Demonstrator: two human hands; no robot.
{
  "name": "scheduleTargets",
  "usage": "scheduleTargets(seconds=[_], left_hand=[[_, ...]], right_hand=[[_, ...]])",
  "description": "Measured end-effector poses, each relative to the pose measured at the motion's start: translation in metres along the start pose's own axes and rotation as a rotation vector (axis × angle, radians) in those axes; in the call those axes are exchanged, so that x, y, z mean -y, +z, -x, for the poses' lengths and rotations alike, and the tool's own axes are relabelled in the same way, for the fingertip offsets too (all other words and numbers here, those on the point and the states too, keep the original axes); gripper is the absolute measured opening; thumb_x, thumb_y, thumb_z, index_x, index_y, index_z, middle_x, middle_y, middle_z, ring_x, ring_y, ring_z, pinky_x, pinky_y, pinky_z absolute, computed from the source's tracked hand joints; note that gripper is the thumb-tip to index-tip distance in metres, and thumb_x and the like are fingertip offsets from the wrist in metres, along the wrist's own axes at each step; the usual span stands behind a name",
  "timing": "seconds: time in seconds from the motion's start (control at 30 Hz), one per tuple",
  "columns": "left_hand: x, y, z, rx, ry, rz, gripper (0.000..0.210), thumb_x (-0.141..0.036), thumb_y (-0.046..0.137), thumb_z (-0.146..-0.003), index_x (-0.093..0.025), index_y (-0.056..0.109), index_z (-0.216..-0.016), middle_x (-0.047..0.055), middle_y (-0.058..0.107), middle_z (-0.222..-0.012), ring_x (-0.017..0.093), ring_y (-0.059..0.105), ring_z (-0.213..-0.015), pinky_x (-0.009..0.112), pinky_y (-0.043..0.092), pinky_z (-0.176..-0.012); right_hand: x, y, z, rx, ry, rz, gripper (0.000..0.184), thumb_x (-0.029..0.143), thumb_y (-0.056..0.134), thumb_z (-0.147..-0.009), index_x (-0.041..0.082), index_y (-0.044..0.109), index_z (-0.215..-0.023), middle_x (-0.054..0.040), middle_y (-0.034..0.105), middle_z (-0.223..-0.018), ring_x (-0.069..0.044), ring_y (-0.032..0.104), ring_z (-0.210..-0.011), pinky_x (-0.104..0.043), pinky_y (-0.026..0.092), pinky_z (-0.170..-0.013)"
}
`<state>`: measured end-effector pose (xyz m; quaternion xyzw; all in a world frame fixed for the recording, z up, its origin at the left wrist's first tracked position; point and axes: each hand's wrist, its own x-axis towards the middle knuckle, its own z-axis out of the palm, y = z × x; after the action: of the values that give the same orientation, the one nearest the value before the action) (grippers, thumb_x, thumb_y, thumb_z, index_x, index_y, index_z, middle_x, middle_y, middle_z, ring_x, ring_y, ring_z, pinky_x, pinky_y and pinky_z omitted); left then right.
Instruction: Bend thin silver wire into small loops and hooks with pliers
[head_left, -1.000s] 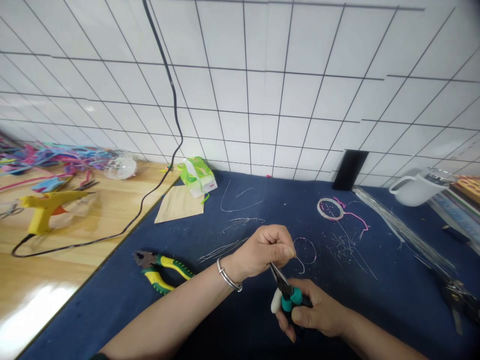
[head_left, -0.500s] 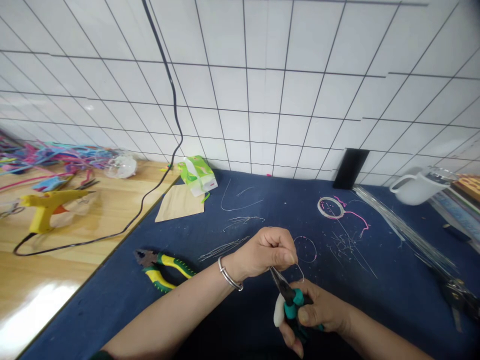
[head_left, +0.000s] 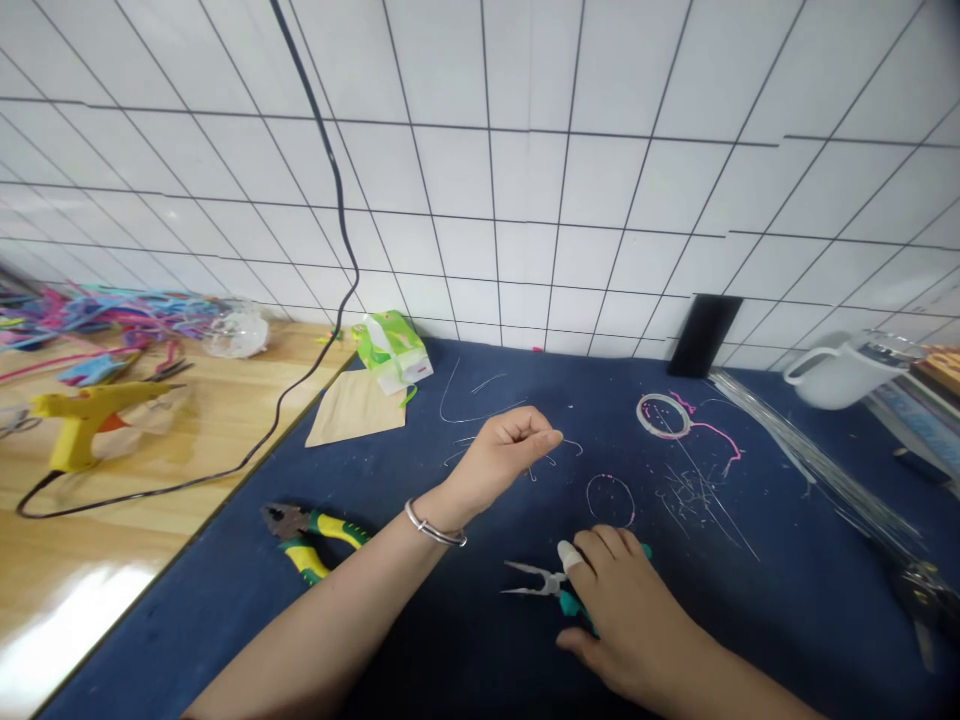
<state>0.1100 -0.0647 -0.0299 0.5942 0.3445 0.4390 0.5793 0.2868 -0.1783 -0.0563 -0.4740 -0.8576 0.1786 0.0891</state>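
My left hand [head_left: 510, 455] is closed in a pinch above the mat, and a thin curved wire [head_left: 573, 443] shows at its fingertips. Small hooked wire ends [head_left: 533, 474] appear just beneath it; whether these are held or lie on the mat I cannot tell. Low over the mat, my right hand [head_left: 619, 595], with a white cover on one finger, is curled over the teal handles of needle-nose pliers [head_left: 553, 582]. Their jaws are spread and point left. Beyond that hand lies a thin wire ring [head_left: 610, 500] with a few pink beads.
Yellow-green pliers [head_left: 307, 530] lie left of my forearm. A white spool ring [head_left: 664, 416] with pink cord, wire scraps [head_left: 694, 500] and a wire bundle [head_left: 795, 430] are right. A glue gun [head_left: 86, 415], its black cord, a green packet [head_left: 394, 345] and a white mug [head_left: 832, 370] stand around.
My left hand has moved up and left, away from the pliers, with the wire. My right hand has turned palm down and lowered the pliers to the mat; their jaws have opened.
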Motion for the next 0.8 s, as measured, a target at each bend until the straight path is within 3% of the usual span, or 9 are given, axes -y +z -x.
scheduleTargets(seconds=[0.1, 0.17, 0.2, 0.27, 0.37, 0.43, 0.6, 0.8], left_hand=[[0.001, 0.006, 0.002, 0.079, -0.043, -0.107, 0.025, -0.035, 0.056, -0.081, -0.014, 0.052, -0.070, -0.006, 0.036, -0.055, 0.006, 0.029, -0.050, 0.019, 0.024, -0.046], [0.001, 0.009, 0.003, 0.123, -0.058, -0.173, 0.025, -0.036, 0.055, -0.082, -0.014, 0.053, -0.070, -0.006, 0.035, -0.055, 0.006, 0.028, -0.051, 0.019, 0.023, -0.047], [0.001, 0.011, 0.004, 0.138, -0.059, -0.205, 0.026, -0.036, 0.054, -0.082, -0.014, 0.053, -0.070, -0.006, 0.035, -0.056, 0.007, 0.029, -0.051, 0.019, 0.024, -0.048], [0.001, 0.013, 0.004, 0.158, -0.055, -0.265, 0.026, -0.037, 0.053, -0.082, -0.014, 0.054, -0.070, -0.005, 0.037, -0.058, 0.007, 0.031, -0.053, 0.020, 0.026, -0.049], [0.002, 0.015, 0.005, 0.192, -0.048, -0.323, 0.025, -0.037, 0.051, -0.083, -0.015, 0.054, -0.071, -0.005, 0.039, -0.059, 0.008, 0.032, -0.054, 0.020, 0.027, -0.051], [0.003, 0.016, 0.005, 0.219, -0.044, -0.335, 0.025, -0.037, 0.050, -0.083, -0.015, 0.054, -0.072, -0.005, 0.039, -0.058, 0.009, 0.033, -0.054, 0.021, 0.027, -0.051], [0.006, 0.015, 0.004, 0.248, -0.030, -0.354, 0.024, -0.035, 0.050, -0.084, -0.015, 0.057, -0.073, -0.004, 0.043, -0.060, 0.010, 0.036, -0.057, 0.021, 0.030, -0.053], [0.009, 0.014, 0.002, 0.255, -0.053, -0.371, 0.023, -0.034, 0.049, -0.084, -0.015, 0.057, -0.074, -0.003, 0.044, -0.061, 0.010, 0.037, -0.058, 0.021, 0.031, -0.054]], right_hand=[[-0.003, -0.005, -0.003, -0.037, -0.052, -0.030, 0.035, 0.041, 0.066, -0.072, 0.018, 0.060, -0.098, -0.0098, 0.057, -0.100, -0.029, 0.046, -0.099, -0.049, 0.035, -0.087], [-0.011, -0.015, -0.004, -0.094, -0.039, -0.111, 0.016, 0.033, 0.055, -0.083, 0.018, 0.060, -0.083, -0.0062, 0.059, -0.086, -0.022, 0.051, -0.086, -0.039, 0.040, -0.080], [-0.016, -0.021, -0.004, -0.143, -0.007, -0.154, 0.017, 0.029, 0.049, -0.087, 0.018, 0.059, -0.078, -0.0048, 0.058, -0.080, -0.018, 0.052, -0.079, -0.035, 0.042, -0.075], [-0.027, -0.032, -0.004, -0.272, 0.100, -0.229, 0.018, 0.025, 0.043, -0.089, 0.019, 0.059, -0.082, -0.0031, 0.057, -0.076, -0.015, 0.054, -0.071, -0.030, 0.044, -0.068], [-0.039, -0.043, -0.006, -0.404, 0.210, -0.264, 0.019, 0.027, 0.047, -0.088, 0.021, 0.054, -0.105, -0.0019, 0.058, -0.081, -0.013, 0.055, -0.067, -0.027, 0.046, -0.063], [-0.043, -0.046, -0.010, -0.404, 0.136, -0.188, 0.020, 0.029, 0.050, -0.087, 0.020, 0.054, -0.105, -0.0033, 0.058, -0.085, -0.013, 0.055, -0.068, -0.027, 0.047, -0.063], [-0.045, -0.044, -0.024, -0.404, -0.157, 0.134, 0.023, 0.030, 0.044, -0.091, 0.014, 0.057, -0.080, -0.0087, 0.058, -0.083, -0.017, 0.053, -0.075, -0.030, 0.047, -0.064], [-0.054, -0.039, -0.029, -0.435, -0.249, 0.241, 0.019, 0.024, 0.045, -0.091, 0.013, 0.057, -0.082, -0.0099, 0.058, -0.083, -0.017, 0.052, -0.075, -0.030, 0.045, -0.062]])
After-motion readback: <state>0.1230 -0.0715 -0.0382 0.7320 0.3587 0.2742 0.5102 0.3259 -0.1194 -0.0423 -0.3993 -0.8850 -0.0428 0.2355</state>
